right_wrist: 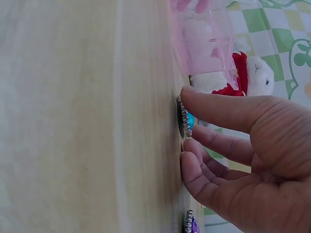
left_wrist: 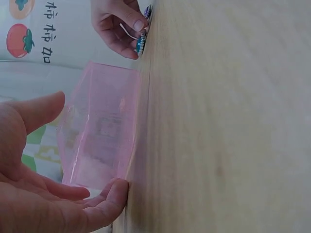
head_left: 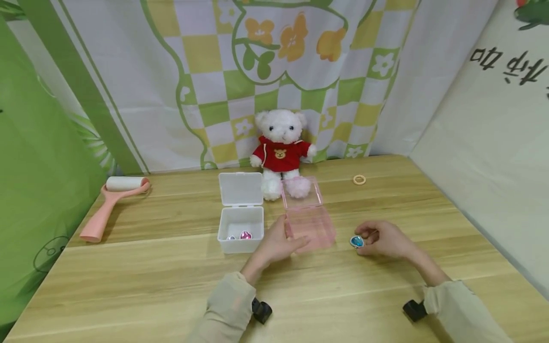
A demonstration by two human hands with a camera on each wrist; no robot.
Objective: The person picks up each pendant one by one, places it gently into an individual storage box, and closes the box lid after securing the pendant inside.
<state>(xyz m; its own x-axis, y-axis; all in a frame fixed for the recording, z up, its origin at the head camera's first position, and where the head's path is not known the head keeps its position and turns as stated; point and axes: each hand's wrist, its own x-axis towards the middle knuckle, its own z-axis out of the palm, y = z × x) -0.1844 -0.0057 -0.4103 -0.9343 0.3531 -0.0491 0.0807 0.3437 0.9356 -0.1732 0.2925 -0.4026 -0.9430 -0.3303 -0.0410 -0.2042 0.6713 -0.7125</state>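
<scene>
1. The patterned curtain (head_left: 206, 62) hangs behind everything, printed in green, yellow and white checks.
2. The wooden table (head_left: 150, 290) spans the foreground and bears all the loose things.
3. A white teddy bear (head_left: 280, 157) in a red hoodie sits at the back of the table, against the curtain.
4. A pink-handled lint roller (head_left: 105, 207) lies at the far left, well apart from the boxes.
5. The white box (head_left: 242, 247) stands before the bear, its hinged lid raised.
6. The pink transparent box (head_left: 312, 229) stands just to its right, lid also up – one foot of the bear shows through that lid.
7. The left hand (head_left: 279, 242) lies around the pink box's near left corner, thumb spread wide from the fingers, fingertips touching the side.
8. The right hand (head_left: 386, 240) pinches the blue gem between thumb and fingertips.
9. A small orange ring (head_left: 359, 180) lies near the back, right of the bear.
10. The blue gem (head_left: 357, 241), beaded with silver, is near the pink box's right side – perhaps just touching the table.
11. A purple gem (right_wrist: 195, 225) lies near the right hand, partly cut off in the right wrist view.
12. A pink gem (head_left: 246, 235) and a smaller pale gem (head_left: 231, 237) lie inside the white box.
</scene>
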